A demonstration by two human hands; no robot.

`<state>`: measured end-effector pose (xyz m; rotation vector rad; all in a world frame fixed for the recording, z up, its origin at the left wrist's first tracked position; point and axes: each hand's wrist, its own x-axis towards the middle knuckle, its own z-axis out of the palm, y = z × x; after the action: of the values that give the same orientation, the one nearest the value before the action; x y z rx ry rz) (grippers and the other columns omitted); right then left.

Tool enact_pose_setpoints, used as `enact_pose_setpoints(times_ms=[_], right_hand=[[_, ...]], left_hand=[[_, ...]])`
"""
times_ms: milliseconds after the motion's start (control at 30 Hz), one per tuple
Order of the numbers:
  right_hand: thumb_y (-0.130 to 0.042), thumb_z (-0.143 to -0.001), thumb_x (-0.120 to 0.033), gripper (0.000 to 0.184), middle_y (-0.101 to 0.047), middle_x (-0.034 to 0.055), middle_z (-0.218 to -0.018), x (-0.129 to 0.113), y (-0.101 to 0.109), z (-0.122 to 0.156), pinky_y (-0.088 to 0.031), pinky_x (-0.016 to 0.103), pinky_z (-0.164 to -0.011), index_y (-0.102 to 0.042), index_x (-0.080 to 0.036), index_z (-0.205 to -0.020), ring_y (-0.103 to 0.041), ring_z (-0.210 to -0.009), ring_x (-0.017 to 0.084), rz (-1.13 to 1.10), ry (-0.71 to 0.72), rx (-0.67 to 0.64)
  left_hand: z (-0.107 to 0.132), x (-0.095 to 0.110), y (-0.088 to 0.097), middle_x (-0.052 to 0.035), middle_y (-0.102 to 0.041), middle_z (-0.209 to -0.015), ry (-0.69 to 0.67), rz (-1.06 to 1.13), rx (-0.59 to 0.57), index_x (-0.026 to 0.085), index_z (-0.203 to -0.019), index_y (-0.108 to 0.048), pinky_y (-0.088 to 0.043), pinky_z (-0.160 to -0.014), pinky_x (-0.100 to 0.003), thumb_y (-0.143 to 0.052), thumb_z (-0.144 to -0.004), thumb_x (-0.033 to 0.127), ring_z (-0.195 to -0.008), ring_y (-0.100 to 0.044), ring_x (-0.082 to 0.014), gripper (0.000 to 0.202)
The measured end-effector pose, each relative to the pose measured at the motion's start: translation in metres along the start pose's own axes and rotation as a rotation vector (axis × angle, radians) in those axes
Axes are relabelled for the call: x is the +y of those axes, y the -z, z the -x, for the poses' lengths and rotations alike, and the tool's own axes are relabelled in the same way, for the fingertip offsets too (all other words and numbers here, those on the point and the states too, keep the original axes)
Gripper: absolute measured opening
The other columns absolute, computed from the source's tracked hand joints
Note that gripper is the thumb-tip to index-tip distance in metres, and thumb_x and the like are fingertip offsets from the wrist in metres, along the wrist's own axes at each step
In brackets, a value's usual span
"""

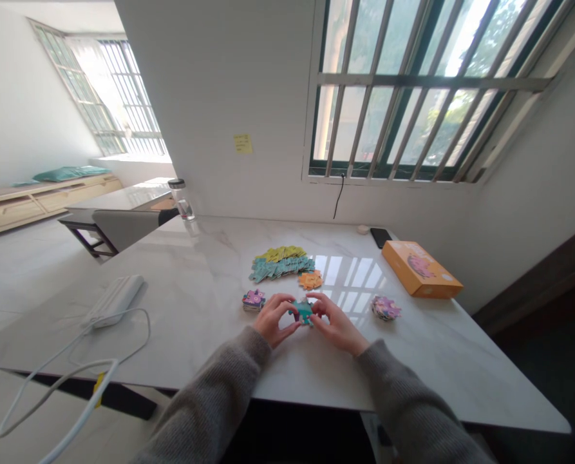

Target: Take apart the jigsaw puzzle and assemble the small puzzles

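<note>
Between my two hands are teal jigsaw puzzle pieces [303, 312], held just over the near middle of the table. My left hand [275, 318] pinches their left side, thumb and fingers closed on it. On the right side the fingers of my right hand [333, 320] grip the edge. How many pieces are held I cannot tell. Close to my left hand sits a stack of purple puzzle pieces [254, 299]. Beyond the hands lie overlapping rows of teal pieces [280, 268] and yellow-green pieces [284, 252], with a small orange pile [310, 279] at their right.
Another purple pile [386, 308] lies to the right. Behind it are an orange box [421, 269] and a black phone [380, 238]. A white power strip [118, 299] with looping cables is at the left. A clear bottle [183, 201] stands at the back left corner of the marble-patterned table [195, 309].
</note>
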<state>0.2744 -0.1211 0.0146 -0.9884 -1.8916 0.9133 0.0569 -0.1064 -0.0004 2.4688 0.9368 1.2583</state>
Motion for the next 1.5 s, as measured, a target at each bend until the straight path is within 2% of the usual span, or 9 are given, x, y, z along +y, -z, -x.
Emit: enact_pose_setpoints(times_ms=[167,433,600,733,833,1067,1300,1400,1500], right_hand=[[-0.060,-0.085,-0.022,0.038,-0.055,0.0101,-0.123,-0.005,0.006,0.002,-0.052,0.035,-0.082,-0.055,-0.025,-0.122,-0.054,-0.112,0.023,0.126,0.114,0.041],[-0.065,-0.087,-0.025,0.030,-0.060,0.0088,-0.117,-0.004,0.008,0.013,-0.049,0.043,-0.097,-0.060,-0.026,-0.117,-0.056,-0.111,0.023,0.310,0.229,-0.008],[-0.057,-0.093,-0.023,0.024,-0.060,0.0095,-0.121,-0.001,0.019,0.023,-0.046,0.045,-0.097,-0.061,-0.026,-0.116,-0.054,-0.114,0.025,0.528,0.291,0.163],[-0.056,-0.091,-0.023,0.024,-0.062,0.0095,-0.117,0.011,0.053,0.041,-0.043,0.045,-0.096,-0.063,-0.025,-0.114,-0.055,-0.110,0.026,0.720,0.235,0.433],[-0.057,-0.089,-0.029,0.022,-0.063,0.0097,-0.113,0.028,0.081,0.061,-0.040,0.045,-0.094,-0.065,-0.023,-0.109,-0.055,-0.104,0.027,0.880,0.111,0.589],[-0.053,-0.087,-0.035,0.026,-0.064,0.0103,-0.110,0.048,0.115,0.092,-0.036,0.042,-0.085,-0.066,-0.021,-0.104,-0.052,-0.101,0.029,1.043,-0.122,0.668],[-0.053,-0.085,-0.036,0.024,-0.060,0.0100,-0.116,0.051,0.117,0.093,-0.038,0.043,-0.082,-0.066,-0.022,-0.101,-0.050,-0.103,0.031,1.045,-0.214,0.638],[-0.054,-0.087,-0.031,0.023,-0.055,0.0121,-0.125,0.042,0.105,0.088,-0.038,0.046,-0.088,-0.066,-0.021,-0.104,-0.048,-0.110,0.032,1.094,-0.102,0.669],[-0.052,-0.089,-0.022,0.019,-0.058,0.0102,-0.118,0.029,0.085,0.079,-0.036,0.045,-0.096,-0.065,-0.022,-0.103,-0.049,-0.113,0.029,1.047,0.072,0.543]], left_hand=[[0.000,0.002,-0.001,-0.0081,-0.063,-0.112,-0.001,0.011,-0.030,0.022,-0.093,-0.060,-0.049,-0.094,-0.041,-0.068,-0.080,0.021,-0.105,-0.059,-0.0234,0.015],[0.002,-0.001,-0.002,-0.0094,-0.062,-0.115,-0.019,0.146,-0.119,0.021,-0.093,-0.058,-0.049,-0.097,-0.041,-0.060,-0.087,0.023,-0.110,-0.058,-0.0226,0.006],[0.005,-0.004,-0.005,-0.0138,-0.048,-0.138,0.026,0.147,-0.100,0.023,-0.126,-0.047,-0.048,-0.100,-0.044,-0.061,-0.086,0.024,-0.124,-0.051,-0.0265,0.043],[0.006,-0.005,-0.007,-0.0115,-0.054,-0.126,0.026,0.088,-0.094,0.023,-0.119,-0.052,-0.047,-0.102,-0.045,-0.056,-0.086,0.020,-0.118,-0.054,-0.0250,0.034],[0.004,-0.004,-0.007,-0.0097,-0.057,-0.115,0.012,0.063,-0.111,0.022,-0.111,-0.056,-0.048,-0.099,-0.043,-0.054,-0.084,0.017,-0.110,-0.056,-0.0235,0.027],[0.001,-0.002,-0.006,-0.0077,-0.061,-0.107,0.043,0.012,-0.181,0.021,-0.102,-0.059,-0.050,-0.094,-0.041,-0.054,-0.083,0.015,-0.103,-0.058,-0.0229,0.020],[0.003,-0.005,-0.009,-0.0068,-0.061,-0.106,0.068,-0.006,-0.195,0.022,-0.099,-0.061,-0.049,-0.095,-0.039,-0.055,-0.082,0.014,-0.102,-0.057,-0.0224,0.020],[0.001,-0.005,-0.012,-0.0069,-0.061,-0.107,0.109,-0.042,-0.212,0.022,-0.100,-0.061,-0.048,-0.095,-0.039,-0.060,-0.081,0.019,-0.103,-0.057,-0.0230,0.019],[-0.003,-0.003,-0.017,-0.0075,-0.060,-0.114,0.165,-0.118,-0.239,0.022,-0.104,-0.061,-0.047,-0.096,-0.042,-0.069,-0.077,0.026,-0.108,-0.055,-0.0260,0.029]])
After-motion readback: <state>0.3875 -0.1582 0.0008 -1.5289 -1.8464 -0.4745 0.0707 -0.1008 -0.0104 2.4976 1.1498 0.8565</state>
